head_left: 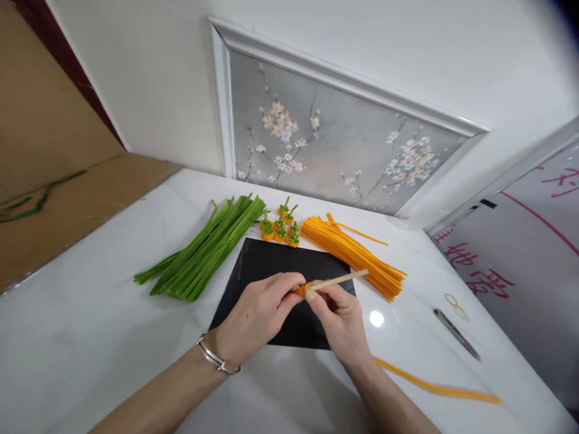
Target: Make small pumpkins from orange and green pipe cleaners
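At the back, see a grey panel point(344, 138) painted with pink and white blossoms point(280, 120), edged by white moulding point(225, 108) and set against a white wall point(149, 72). Toward the right, find a pale board point(534, 337) bearing magenta handwriting point(491, 283), with a small black piece point(488, 204) at its near edge. At far left, notice a brown surface point(45, 120) beside a dark red strip point(76, 72).

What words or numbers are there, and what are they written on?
"爱", probably: large red character on the white panel at right.
Neighbouring character, same panel: too slanted to read surely.
Upper writing and small mark, same panel: unclear.
I see no numbers or brands.
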A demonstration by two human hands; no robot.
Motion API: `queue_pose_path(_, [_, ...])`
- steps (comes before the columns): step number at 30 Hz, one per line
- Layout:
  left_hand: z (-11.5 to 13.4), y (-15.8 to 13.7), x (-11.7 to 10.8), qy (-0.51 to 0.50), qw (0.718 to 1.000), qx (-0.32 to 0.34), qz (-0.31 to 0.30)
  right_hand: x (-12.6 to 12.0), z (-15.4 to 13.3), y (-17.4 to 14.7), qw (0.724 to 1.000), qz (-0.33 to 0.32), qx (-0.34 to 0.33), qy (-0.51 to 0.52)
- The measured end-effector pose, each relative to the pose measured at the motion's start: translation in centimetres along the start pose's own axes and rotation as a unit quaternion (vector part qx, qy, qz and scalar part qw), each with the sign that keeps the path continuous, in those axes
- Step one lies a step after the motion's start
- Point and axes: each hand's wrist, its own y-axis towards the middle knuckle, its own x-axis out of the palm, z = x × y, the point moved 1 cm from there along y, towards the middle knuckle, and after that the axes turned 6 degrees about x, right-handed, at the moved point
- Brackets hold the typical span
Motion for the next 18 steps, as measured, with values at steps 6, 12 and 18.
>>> queue_pose_path(6, [-0.7,-0.6,1.1,0.076,0.995,0.066,-0.023,0.1,0.3,0.2,1.0,0.009,0.007,0.0])
queue_pose_path(12, [-0.4,0.0,1.0,-0.114,0.99,-0.079,-0.009,-0.2,-0.3,0.3,0.999,-0.008,0.016,0.037])
queue_pose_path(18, [-0.5,0.6,0.1,-0.369,0.896,-0.242,-0.055,-0.5,-0.2,0.2,0.998,-0.009,0.005,0.057])
